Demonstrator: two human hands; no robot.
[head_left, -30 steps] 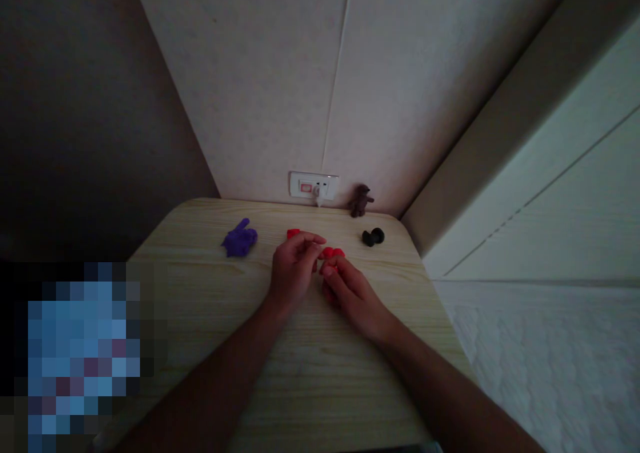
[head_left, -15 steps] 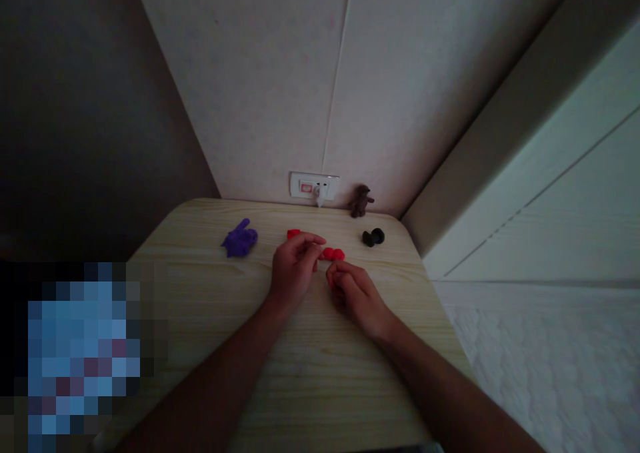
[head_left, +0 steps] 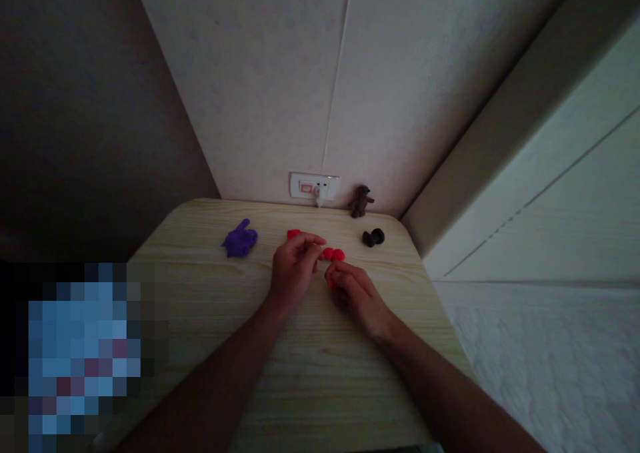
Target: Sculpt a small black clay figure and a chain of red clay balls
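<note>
My left hand (head_left: 294, 264) is curled over the wood-grain table, with thumb and forefinger drawn close together. Whether anything small lies between them I cannot make out. Just beyond those fingertips are two rounded red lumps (head_left: 333, 255), side by side, that look like modelling clay. A red block (head_left: 293, 234) shows partly from behind the left hand. My right hand (head_left: 356, 294) is closed, its thumb pressed against the bent forefinger, pinching a small piece of red clay (head_left: 330, 278) mostly covered by the fingers.
On the left of the table (head_left: 280, 386) lies a purple clay figure (head_left: 240, 239). A brown figure (head_left: 360, 201) stands by the wall at the back right, with black rounded pieces (head_left: 373, 237) before it. A plug sits in the wall socket (head_left: 314, 186).
My right fingers have shifted very slightly around the red piece. Everything else stays where it was.
</note>
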